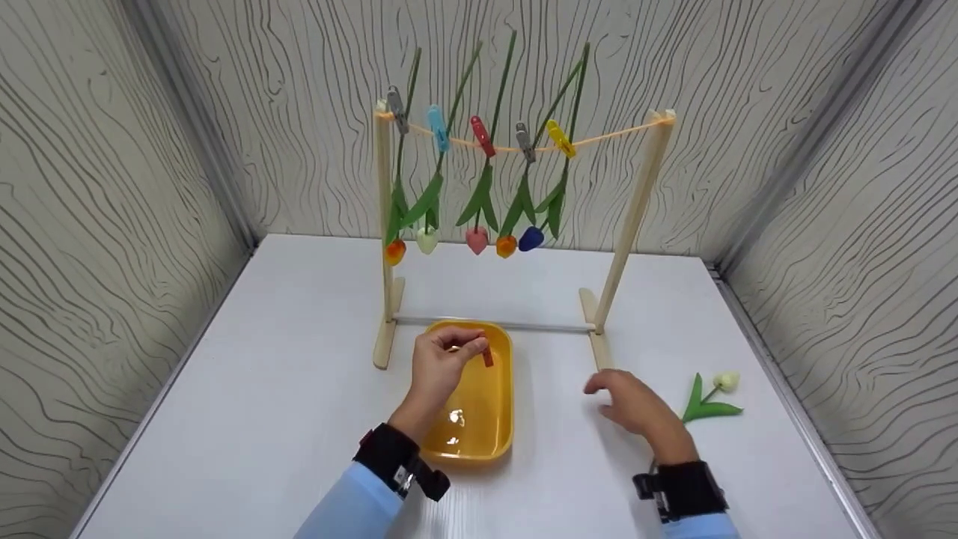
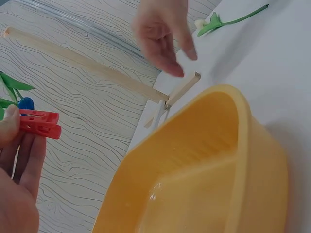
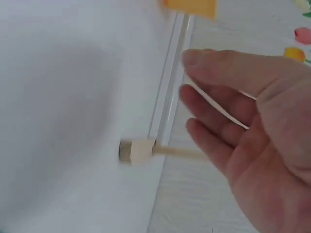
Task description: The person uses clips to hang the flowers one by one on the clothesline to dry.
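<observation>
My left hand (image 1: pixel 438 368) pinches a small red clothespin (image 1: pixel 488 355) between thumb and fingers, above the yellow basin (image 1: pixel 512 389). In the left wrist view the red clothespin (image 2: pixel 41 124) points away from the fingertips. The right hand (image 1: pixel 636 408) hovers over the table right of the basin, holding nothing, its fingers loosely bent in the right wrist view. Near it on the table lies a white artificial tulip (image 1: pixel 711 409) with green leaves; the wrist hides part of its stem in the head view.
Behind the basin stands a wooden rack (image 1: pixel 636 202) with an orange string (image 1: pixel 614 135). Several tulips hang from it head down, held by grey, light blue, red and yellow clothespins (image 1: pixel 560 138). Patterned panels (image 1: pixel 861 224) enclose the white table (image 1: pixel 299 337).
</observation>
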Available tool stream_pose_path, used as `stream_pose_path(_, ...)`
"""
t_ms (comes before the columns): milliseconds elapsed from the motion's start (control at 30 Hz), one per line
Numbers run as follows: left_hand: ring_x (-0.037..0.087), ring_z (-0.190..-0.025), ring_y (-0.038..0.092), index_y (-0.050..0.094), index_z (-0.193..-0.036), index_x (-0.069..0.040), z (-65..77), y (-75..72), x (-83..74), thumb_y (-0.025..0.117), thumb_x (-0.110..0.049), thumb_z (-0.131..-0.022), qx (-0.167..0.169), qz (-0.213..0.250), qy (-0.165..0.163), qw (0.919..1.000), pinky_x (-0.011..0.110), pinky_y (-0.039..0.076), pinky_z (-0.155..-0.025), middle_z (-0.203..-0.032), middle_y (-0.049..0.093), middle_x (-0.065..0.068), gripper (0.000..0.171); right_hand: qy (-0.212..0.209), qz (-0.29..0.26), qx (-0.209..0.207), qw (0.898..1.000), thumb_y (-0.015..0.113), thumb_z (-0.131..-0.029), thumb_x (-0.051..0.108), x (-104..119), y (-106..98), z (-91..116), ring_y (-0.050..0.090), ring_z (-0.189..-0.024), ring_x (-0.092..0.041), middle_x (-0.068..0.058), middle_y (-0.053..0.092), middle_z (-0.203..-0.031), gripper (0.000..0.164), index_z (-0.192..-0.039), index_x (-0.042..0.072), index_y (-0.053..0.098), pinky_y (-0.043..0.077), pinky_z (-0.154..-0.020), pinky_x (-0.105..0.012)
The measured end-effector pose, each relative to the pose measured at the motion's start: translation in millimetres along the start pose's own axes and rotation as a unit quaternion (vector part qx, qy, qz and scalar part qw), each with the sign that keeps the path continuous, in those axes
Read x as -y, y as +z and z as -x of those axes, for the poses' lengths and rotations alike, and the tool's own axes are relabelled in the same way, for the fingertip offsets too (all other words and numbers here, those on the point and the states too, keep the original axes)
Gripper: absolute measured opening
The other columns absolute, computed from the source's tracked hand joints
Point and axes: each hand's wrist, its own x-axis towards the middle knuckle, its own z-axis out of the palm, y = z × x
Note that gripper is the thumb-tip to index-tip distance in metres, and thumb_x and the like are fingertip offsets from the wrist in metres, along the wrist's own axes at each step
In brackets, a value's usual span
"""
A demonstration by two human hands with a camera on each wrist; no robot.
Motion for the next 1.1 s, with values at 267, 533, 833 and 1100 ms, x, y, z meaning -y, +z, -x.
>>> stream_pose_path(267, 0.018, -0.098, 0.071, 0.086, -0.108, -0.013, -0.7, 2.1, -4.5, 0.083, -0.016, -0.095, 0.007, -0.009, -0.025, 0.9996, 0.022, 0.064, -0.093, -0.11, 0.079, 0.006, 0.013, 0.176, 0.014, 0.065, 0.982, 0.062, -0.08, -0.026, -56, -15, 51, 0.067, -0.124, -0.051, -0.026, 0.073, -0.125, 0.046, -0.108, 0.005, 0.08, 0.056, -0.106, -0.066)
stream_pose_path(533, 0.017, -0.097, 0.071, 0.086, -0.106, -0.013, -2.1, 0.0, -6.2, 0.084, -0.017, -0.094, 0.0, -0.011, -0.015, 0.9998, 0.021, 0.063, -0.09, -0.108, 0.08, 0.005, 0.013, 0.121, 0.017, 0.013, 0.992, 0.077, -0.083, -0.015, -62, -2, 41, 0.074, -0.095, -0.031, -0.008, 0.077, -0.094, 0.024, -0.086, 0.009, 0.08, 0.063, -0.09, -0.052)
stream_pose_path(833, 0.018, -0.097, 0.071, 0.086, -0.107, -0.013, 0.8, -3.6, -3.6, 0.083, -0.015, -0.096, 0.0, -0.012, -0.015, 0.9998, 0.022, 0.064, -0.091, -0.107, 0.08, 0.005, 0.012, 0.008, -0.004, 0.022, 1.0, 0.08, -0.089, -0.007, -31, 22, 13, 0.067, -0.084, -0.014, 0.0, 0.074, -0.089, 0.019, -0.085, 0.011, 0.079, 0.057, -0.075, -0.03)
stream_pose_path(1100, 0.016, -0.093, 0.072, 0.086, -0.106, -0.007, 2.1, -2.0, 1.5, 0.084, -0.011, -0.094, 0.003, 0.001, 0.005, 1.0, 0.02, 0.063, -0.084, -0.105, 0.081, 0.008, 0.013, -0.102, -0.018, 0.001, 0.995, 0.079, -0.09, -0.005, -4, 52, -14, 0.071, -0.089, -0.019, -0.005, 0.076, -0.092, 0.014, -0.094, 0.008, 0.08, 0.061, -0.081, -0.033)
